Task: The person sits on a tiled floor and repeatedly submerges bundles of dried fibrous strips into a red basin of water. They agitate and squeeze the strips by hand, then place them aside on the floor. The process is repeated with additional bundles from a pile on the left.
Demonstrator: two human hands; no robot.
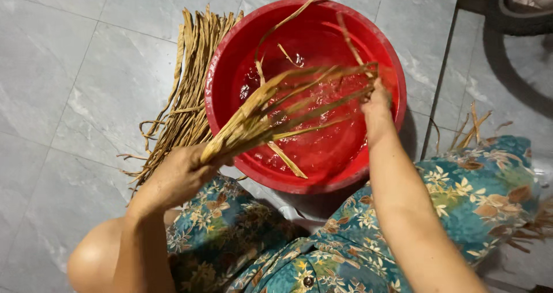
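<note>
A bundle of dried tan plant strips [271,106] stretches over a red plastic basin [227,57] holding shallow water. My left hand [181,172] grips the bunched end of the bundle at the basin's near left rim. My right hand [375,100] holds the spread-out far ends over the right side of the basin. A few loose strips lie in the water and stick up past the far rim.
A pile of more dried strips [184,80] lies on the grey tiled floor [63,86] left of the basin. A few strips [472,129] lie to the right. My knees in teal floral cloth [478,195] flank the basin. A dark wheel [521,8] shows top right.
</note>
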